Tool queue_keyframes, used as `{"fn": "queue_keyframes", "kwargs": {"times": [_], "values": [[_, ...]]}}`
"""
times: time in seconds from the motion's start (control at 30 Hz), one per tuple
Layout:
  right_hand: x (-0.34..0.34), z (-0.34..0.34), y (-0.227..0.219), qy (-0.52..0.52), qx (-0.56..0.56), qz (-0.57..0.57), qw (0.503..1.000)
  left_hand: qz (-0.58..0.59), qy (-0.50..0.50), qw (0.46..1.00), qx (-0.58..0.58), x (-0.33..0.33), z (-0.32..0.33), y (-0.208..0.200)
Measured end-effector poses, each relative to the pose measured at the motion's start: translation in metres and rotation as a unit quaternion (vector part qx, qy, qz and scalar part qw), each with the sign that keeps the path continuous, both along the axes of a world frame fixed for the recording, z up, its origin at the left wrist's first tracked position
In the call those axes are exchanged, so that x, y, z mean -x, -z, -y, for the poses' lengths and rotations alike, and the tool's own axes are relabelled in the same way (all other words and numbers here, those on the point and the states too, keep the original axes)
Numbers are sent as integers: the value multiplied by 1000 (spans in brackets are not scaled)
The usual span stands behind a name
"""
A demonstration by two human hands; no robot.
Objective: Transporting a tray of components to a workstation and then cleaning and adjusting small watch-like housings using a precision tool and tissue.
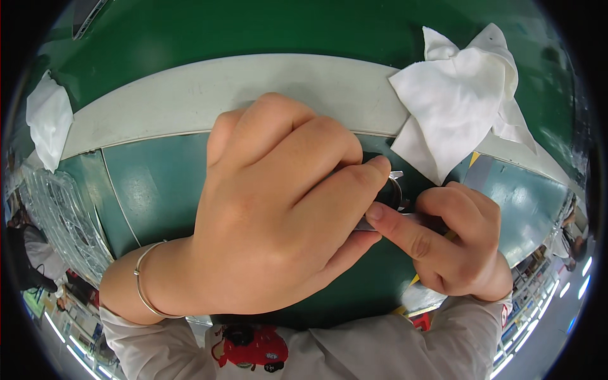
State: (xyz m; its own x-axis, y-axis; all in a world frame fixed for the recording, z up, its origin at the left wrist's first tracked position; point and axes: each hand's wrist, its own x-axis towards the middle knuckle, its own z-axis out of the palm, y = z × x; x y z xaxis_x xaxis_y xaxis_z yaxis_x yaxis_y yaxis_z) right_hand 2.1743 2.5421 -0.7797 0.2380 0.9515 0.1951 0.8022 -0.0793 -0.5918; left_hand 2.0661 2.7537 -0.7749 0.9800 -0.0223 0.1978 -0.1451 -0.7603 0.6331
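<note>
Near the middle, a small dark, round part with shiny silver edges [396, 192] is held between my two hands. My left hand [272, 202] is closed, its index fingertip at the part's upper side and its thumb below. My right hand [459, 240] is closed on it from the other side, with one fingertip pressed at its lower edge near my left thumb. My fingers cover most of the part, so its exact kind cannot be made out. A thin bracelet [138, 278] circles my left wrist.
A white cloth [453, 95] lies crumpled at the far right, across a pale curved strip [285, 69] on the green table [209, 31]. Another white cloth or wrapper [49, 120] lies at far left, above clear plastic trays [69, 221]. A dark-edged device [85, 18] shows at upper left.
</note>
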Motion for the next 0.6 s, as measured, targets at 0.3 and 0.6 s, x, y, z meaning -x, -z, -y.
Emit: {"fn": "queue_keyframes", "kwargs": {"times": [0.3,0.6], "values": [[19,0,14,50,-53,124,990,8,-20,1000,1,3,4,2],[12,2,2,31,-14,81,996,-11,-18,1000,8,1,5,-3]]}}
